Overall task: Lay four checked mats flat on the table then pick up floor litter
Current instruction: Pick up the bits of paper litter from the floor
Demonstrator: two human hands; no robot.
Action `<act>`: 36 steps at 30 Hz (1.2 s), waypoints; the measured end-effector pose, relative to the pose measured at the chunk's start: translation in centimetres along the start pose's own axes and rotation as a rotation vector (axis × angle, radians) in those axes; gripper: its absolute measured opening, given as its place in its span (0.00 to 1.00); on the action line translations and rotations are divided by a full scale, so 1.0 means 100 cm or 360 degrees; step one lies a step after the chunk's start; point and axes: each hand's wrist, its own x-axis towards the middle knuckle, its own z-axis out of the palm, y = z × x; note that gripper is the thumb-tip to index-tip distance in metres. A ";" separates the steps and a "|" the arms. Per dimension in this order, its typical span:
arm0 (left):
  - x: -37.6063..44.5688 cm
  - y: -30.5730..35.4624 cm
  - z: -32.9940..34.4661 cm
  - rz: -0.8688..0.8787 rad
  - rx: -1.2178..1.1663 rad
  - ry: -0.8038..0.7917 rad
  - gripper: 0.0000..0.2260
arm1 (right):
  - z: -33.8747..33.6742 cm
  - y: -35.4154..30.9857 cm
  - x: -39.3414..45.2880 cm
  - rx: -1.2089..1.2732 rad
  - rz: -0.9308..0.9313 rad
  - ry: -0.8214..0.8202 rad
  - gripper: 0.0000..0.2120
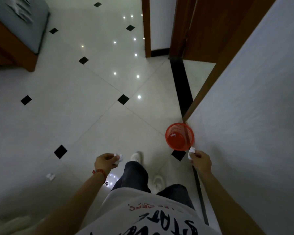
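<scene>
Litter round well along, I'd judge: right hand (201, 161) pinching a wad (191, 152) just short of the red bin (180, 136), left hand (104, 162) clutching paper (118, 158), one scrap (50, 176) left behind it (mats out of view).

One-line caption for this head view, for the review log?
Both hands, left hand and right hand, carry crumpled paper toward the red basket; one paper scrap remains on the floor.

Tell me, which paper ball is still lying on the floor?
The crumpled paper left of the left hand. The other wads are held in the hands or already inside the red basket.
</scene>
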 end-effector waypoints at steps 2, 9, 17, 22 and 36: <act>0.022 0.025 0.014 0.0006 0.0080 -0.0074 0.12 | 0.001 -0.009 0.015 0.0090 0.0051 0.0038 0.08; 0.103 0.138 0.070 0.0228 0.0604 -0.0433 0.11 | 0.015 -0.025 0.038 0.0533 0.0472 0.0322 0.09; 0.165 0.227 0.164 0.0371 0.0986 -0.0939 0.10 | 0.059 -0.034 0.042 0.0881 0.0937 0.0587 0.06; 0.183 0.214 0.229 0.0351 0.1146 -0.1037 0.14 | 0.085 -0.026 0.071 0.0927 0.1073 0.0609 0.06; 0.257 0.049 0.386 -0.0078 0.1084 -0.1017 0.12 | 0.171 0.080 0.245 0.1014 0.1211 0.0578 0.09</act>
